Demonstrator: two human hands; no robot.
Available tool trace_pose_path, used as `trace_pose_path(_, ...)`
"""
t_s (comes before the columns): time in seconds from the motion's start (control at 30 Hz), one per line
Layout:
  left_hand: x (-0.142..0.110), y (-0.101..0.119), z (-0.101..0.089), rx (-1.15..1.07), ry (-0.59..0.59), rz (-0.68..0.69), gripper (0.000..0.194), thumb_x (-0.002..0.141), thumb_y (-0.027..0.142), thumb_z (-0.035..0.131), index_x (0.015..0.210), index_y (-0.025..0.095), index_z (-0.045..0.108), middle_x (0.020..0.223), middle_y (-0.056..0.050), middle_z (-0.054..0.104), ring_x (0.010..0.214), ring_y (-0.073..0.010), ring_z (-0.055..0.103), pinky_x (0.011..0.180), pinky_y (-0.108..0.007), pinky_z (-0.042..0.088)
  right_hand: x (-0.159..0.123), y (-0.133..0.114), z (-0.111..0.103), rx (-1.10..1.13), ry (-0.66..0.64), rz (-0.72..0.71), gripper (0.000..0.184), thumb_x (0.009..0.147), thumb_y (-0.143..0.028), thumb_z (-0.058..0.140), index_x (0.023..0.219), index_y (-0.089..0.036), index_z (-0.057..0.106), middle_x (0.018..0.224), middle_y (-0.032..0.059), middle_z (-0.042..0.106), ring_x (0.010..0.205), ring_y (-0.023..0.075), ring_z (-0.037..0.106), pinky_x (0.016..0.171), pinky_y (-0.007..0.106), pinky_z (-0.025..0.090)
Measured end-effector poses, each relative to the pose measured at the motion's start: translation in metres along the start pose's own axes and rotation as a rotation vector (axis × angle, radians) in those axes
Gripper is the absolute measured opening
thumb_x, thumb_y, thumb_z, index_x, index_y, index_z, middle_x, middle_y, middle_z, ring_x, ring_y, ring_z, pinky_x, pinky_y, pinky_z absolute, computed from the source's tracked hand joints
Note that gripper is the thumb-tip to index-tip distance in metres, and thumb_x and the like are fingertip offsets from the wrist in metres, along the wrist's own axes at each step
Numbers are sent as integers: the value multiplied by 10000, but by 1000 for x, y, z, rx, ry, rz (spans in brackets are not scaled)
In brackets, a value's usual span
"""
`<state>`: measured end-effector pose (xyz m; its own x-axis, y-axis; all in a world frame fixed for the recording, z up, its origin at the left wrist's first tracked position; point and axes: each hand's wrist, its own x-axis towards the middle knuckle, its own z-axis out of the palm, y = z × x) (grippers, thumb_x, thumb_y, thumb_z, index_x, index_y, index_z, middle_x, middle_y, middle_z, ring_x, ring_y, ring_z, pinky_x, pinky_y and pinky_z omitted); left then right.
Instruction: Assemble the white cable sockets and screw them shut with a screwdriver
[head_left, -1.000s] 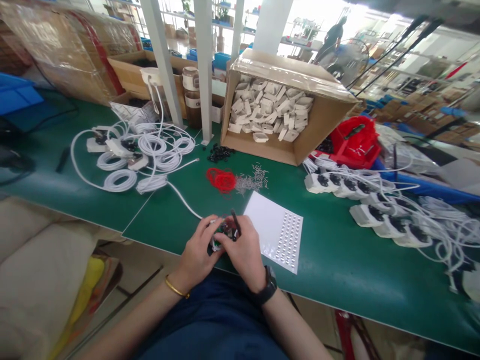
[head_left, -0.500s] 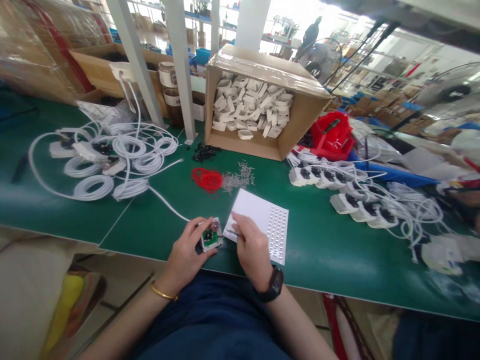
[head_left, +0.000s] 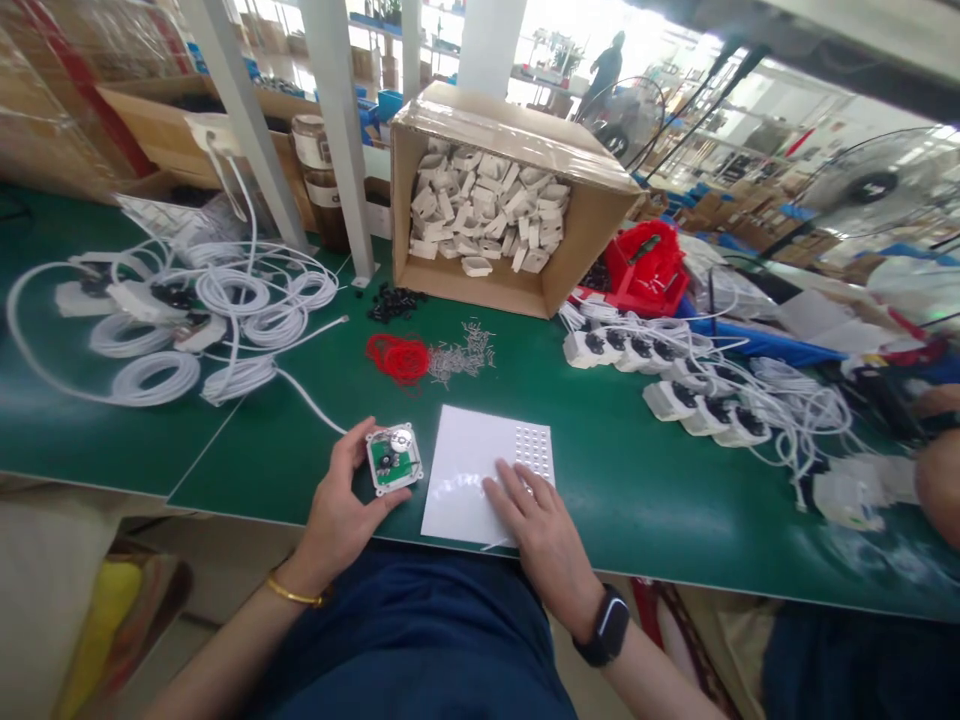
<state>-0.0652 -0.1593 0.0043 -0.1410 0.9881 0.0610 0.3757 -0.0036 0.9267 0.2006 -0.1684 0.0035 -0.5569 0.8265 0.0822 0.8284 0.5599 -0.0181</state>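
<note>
A small white square housing (head_left: 373, 482) with a green circuit board (head_left: 406, 468) inside is held by its edges in my left hand (head_left: 341, 510), the thumb at the near side and fingers at the far side. A white cable (head_left: 311, 400) runs behind it from the left. My right hand (head_left: 544, 530) lies on a white sheet (head_left: 469, 450), fingers outstretched and apart. Rows of small shiny round dots (head_left: 532, 450) cover the sheet's right part, some hidden under that hand. Whatever lies beneath the palm cannot be seen.
Beyond the sheet lie small metal pins (head_left: 461, 357), red rings (head_left: 397, 358) and black parts (head_left: 394, 301). A cardboard box (head_left: 517, 295) holds white housings. Coiled white cables (head_left: 225, 290) lie left, wired white units (head_left: 675, 400) right. Another person's arm (head_left: 941, 480) enters at the right edge.
My right hand has gone from a closed grip beside the housing to lying flat on the sheet, which has turned and moved nearer. The housing now faces up more. Another person's arm has appeared at right.
</note>
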Motion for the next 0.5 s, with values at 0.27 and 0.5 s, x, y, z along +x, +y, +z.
trace_pose_path(0.27,12,7,10,160,-22,15,700,681,308,717,1283,241,367,1267,-70,519,1139,-241,539,983,-394,433,52,-2,-8,175,94,-77,434,839,-21,438,1228,-184,539,1313,128,520,1182,269,481,934,463,449)
trace_pose_path(0.5,15,2,13,271,-101,-36,676,730,367,609,1324,247,311,1318,-74,490,1155,-250,535,971,-389,434,95,-49,-33,537,161,368,453,781,-481,604,1114,-182,536,939,75,668,828,224,646,697,326,515)
